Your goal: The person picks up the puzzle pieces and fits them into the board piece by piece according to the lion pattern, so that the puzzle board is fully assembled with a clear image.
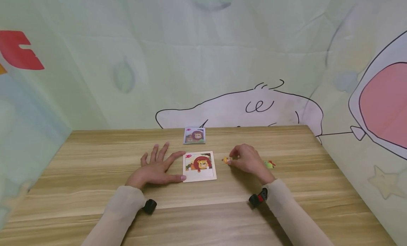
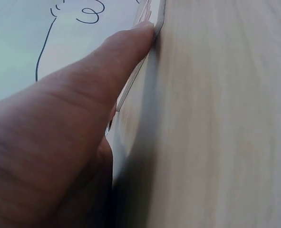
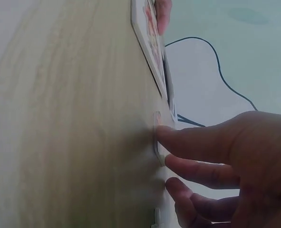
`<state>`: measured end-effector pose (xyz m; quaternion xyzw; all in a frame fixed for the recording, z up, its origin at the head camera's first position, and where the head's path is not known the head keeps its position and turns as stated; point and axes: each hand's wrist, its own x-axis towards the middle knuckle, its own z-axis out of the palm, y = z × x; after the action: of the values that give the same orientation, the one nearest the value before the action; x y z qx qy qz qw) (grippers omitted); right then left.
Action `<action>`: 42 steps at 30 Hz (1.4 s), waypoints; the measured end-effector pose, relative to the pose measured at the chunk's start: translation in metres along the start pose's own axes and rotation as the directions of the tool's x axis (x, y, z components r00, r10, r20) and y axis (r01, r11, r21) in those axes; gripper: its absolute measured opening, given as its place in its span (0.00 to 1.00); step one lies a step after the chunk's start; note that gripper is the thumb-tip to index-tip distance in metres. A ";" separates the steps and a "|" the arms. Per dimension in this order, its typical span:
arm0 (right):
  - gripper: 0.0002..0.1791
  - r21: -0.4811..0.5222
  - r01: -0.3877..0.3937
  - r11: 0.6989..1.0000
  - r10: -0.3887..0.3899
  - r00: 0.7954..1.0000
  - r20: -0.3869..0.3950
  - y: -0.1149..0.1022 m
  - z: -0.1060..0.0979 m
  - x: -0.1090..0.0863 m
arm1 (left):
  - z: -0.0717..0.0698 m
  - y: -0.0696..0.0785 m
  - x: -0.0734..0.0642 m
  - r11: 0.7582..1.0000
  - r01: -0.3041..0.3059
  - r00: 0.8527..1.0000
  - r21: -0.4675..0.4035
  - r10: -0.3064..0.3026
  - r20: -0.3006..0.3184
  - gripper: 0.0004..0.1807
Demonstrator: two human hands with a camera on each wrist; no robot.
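Note:
A square jigsaw board (image 1: 198, 176) with a lion picture lies mid-table; its upper part holds picture pieces and its lower part is bare white. My left hand (image 1: 155, 169) rests at the board's left side, fingers spread, thumb and forefinger tips against its edge. To the board's right, my right hand (image 1: 249, 160) pinches a small orange-yellow puzzle piece (image 1: 225, 160) at the tabletop. In the right wrist view the thumb lies on this piece (image 3: 157, 142), with a fingertip at its near end. Beyond the right hand is a green and red puzzle piece (image 1: 269, 164), partly hidden.
A card with the same lion picture (image 1: 194, 136) lies behind the board, near the table's far edge. The wooden table (image 1: 95, 157) meets a printed cloth wall (image 1: 127, 62) at the back and right. Each wrist wears a small black camera (image 1: 149, 206).

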<state>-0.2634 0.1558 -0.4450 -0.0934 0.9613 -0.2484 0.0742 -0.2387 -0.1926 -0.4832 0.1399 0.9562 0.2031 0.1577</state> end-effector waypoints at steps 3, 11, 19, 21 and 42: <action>0.11 -0.001 0.012 1.000 -0.012 1.000 0.002 0.000 0.000 0.000 | 0.000 0.000 0.000 1.000 0.002 1.000 0.004 -0.002 0.000 0.57; 0.11 0.012 0.024 1.000 -0.024 1.000 -0.015 -0.001 0.001 -0.001 | 0.000 -0.001 0.001 1.000 0.010 1.000 0.011 -0.010 0.004 0.57; 0.13 0.044 -0.023 0.999 0.024 1.000 -0.019 -0.004 0.001 -0.003 | 0.000 -0.001 0.001 1.000 0.012 1.000 0.019 -0.012 0.003 0.57; 0.13 0.047 -0.016 0.999 0.017 0.999 -0.027 -0.004 0.001 -0.003 | 0.000 -0.001 0.002 1.000 0.013 1.000 0.018 -0.013 0.004 0.58; 0.05 0.167 0.046 0.985 -0.029 0.994 -0.104 -0.004 0.004 -0.005 | 0.000 0.000 0.001 1.000 0.015 1.000 0.016 -0.015 0.009 0.57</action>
<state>-0.2573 0.1521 -0.4459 -0.0923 0.9373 -0.3348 0.0281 -0.2397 -0.1922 -0.4834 0.1348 0.9580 0.1939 0.1625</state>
